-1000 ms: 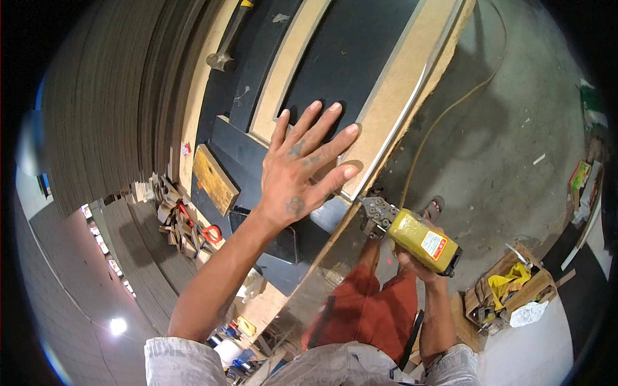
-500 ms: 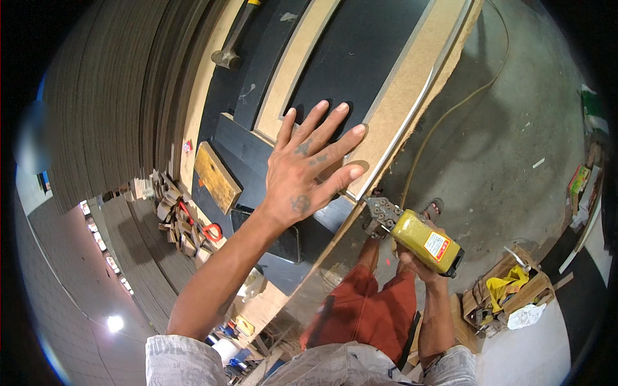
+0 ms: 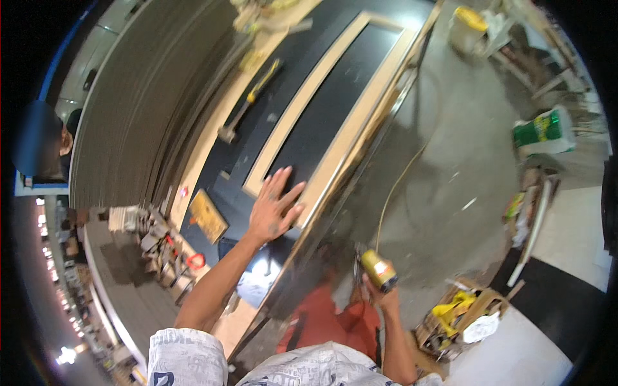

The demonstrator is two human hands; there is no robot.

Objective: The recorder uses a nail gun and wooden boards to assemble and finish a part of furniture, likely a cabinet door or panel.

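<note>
My left hand (image 3: 271, 209) lies with fingers stretched out on the near end of a pale wooden frame (image 3: 351, 132) with dark panels inside. This frame rests on a dark board along the bench. In my right hand (image 3: 381, 296) is a yellow corded trim router (image 3: 378, 269), held low beside the bench edge. Its metal base points toward the bench and is apart from the frame; motion blurs the detail. A cord (image 3: 405, 175) runs from it across the floor.
A hammer (image 3: 248, 103) and a yellowish wood block (image 3: 208, 215) lie on the bench. Stacked brown sheets (image 3: 154, 103) rise at the left, with offcuts (image 3: 161, 251) below. A carton of scraps (image 3: 460, 318), a green-and-white sack (image 3: 544, 134) and a bucket (image 3: 467, 32) stand right.
My view has shifted, showing more of the bench and floor. The trim router has moved away from the frame's corner. My left hand stays on the frame, its fingers less spread.
</note>
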